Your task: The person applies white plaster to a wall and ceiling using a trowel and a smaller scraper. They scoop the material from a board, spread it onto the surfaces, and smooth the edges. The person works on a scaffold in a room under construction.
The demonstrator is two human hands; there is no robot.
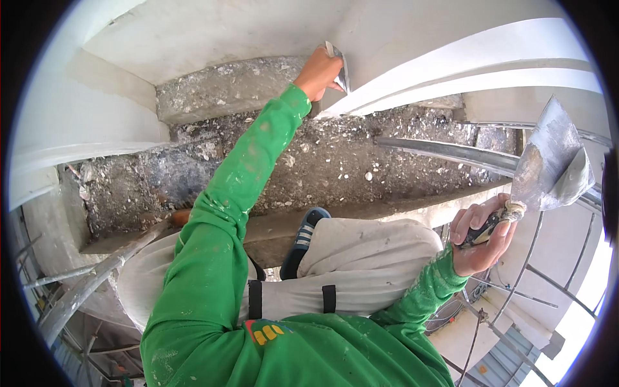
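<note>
My left hand (320,72) reaches far forward, its fingers closed on a thin metal scraper blade (340,68). The blade stands against the pale plastered wall (387,42), close to the lower corner of a white curved moulding (464,58). At the right, my right hand (483,235) is wrapped round the dark, worn handle of a wide putty knife (538,155). That knife's blade points up and away from me, with a lump of whitish putty (572,177) on one side. Both green sleeves are spotted with white.
Below the wall lies a rough concrete ledge (322,155) strewn with plaster crumbs. A metal bar (445,153) crosses it at the right. Scaffold tubes (97,284) stand at the left, with more thin rods (535,258) at the right. My slippered foot (303,238) is beside the ledge.
</note>
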